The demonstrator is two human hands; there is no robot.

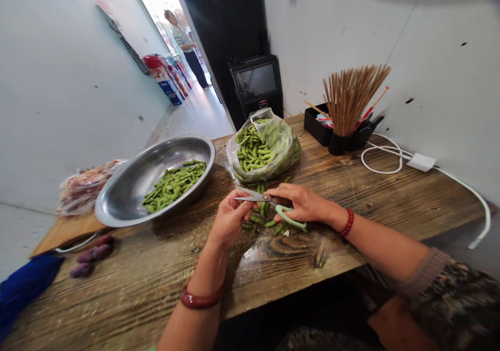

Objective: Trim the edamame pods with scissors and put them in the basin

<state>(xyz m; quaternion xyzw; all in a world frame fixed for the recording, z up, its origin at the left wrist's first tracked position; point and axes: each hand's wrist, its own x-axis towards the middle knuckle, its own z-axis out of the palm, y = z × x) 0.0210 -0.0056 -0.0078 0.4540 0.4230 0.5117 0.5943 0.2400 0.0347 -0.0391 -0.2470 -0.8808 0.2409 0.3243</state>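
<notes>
My right hand (307,203) holds a pair of scissors (288,216) with pale green handles, its blades pointing left and parted. My left hand (228,221) is closed in a pinch right at the blades; whatever its fingertips hold is hidden. Beneath and between the hands, loose green edamame pods (270,224) lie on the wooden table (164,283). Just beyond them stands a clear plastic bag (287,142) full of pods. To the left, a wide metal basin (128,184) has a heap of edamame (175,184) on its right side.
Purple sweet potatoes (94,254), a blue cloth (29,283) and a bagged reddish item (88,187) lie at left. A black holder of wooden skewers (347,101) and a white cable (422,162) are at right. A person (185,44) stands in the doorway.
</notes>
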